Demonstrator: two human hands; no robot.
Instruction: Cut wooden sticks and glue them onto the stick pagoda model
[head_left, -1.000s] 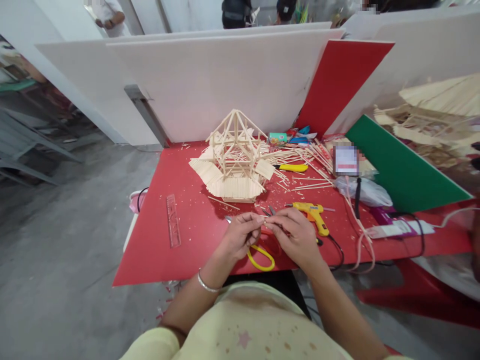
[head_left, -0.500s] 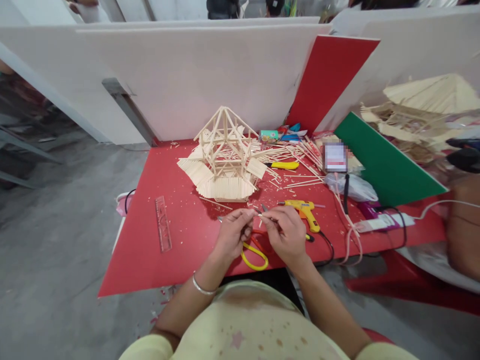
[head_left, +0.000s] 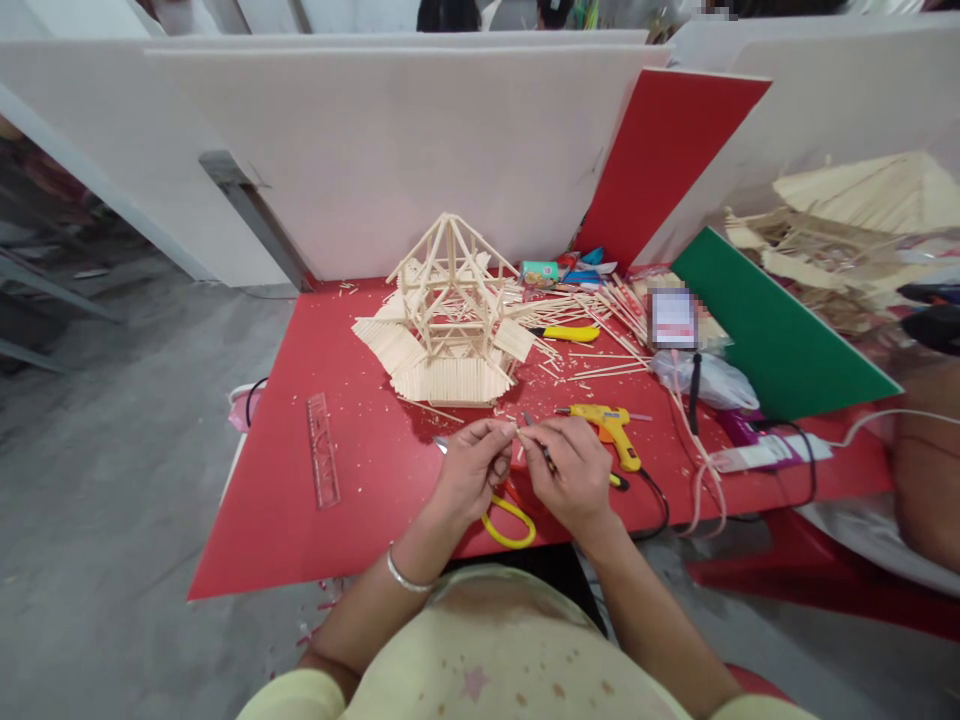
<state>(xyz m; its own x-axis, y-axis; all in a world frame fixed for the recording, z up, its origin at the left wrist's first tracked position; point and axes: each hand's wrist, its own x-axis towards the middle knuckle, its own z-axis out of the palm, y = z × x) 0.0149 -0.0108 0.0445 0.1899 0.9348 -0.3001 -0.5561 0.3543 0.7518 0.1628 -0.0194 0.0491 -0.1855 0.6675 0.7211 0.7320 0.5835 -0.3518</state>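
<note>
My left hand [head_left: 476, 462] is closed, thumb and forefinger pinching a tiny pale piece of stick [head_left: 517, 428]. Facing it, my right hand [head_left: 568, 465] is closed too, its fingertips meeting the same piece. A slim dark tool [head_left: 551, 460] runs between the right fingers; most of it is hidden. Below the hands lie scissors with a yellow handle loop [head_left: 510, 524], partly covered by the left hand. Beyond them stands a house-like model of wooden sticks [head_left: 450, 330], with an open roof frame and slatted panels around its base.
A yellow glue gun [head_left: 611, 430] lies right of my hands, its cord running off the red table [head_left: 255, 520]. Behind are a yellow cutter [head_left: 570, 333] and loose sticks [head_left: 611, 374]. A clear ruler [head_left: 322, 450] is at left. A green board [head_left: 772, 335] leans at right; white panels stand behind.
The dark tool has shifted from the fingertips back between my right fingers. Both hands stay close together in nearly the same place. The view has moved slightly.
</note>
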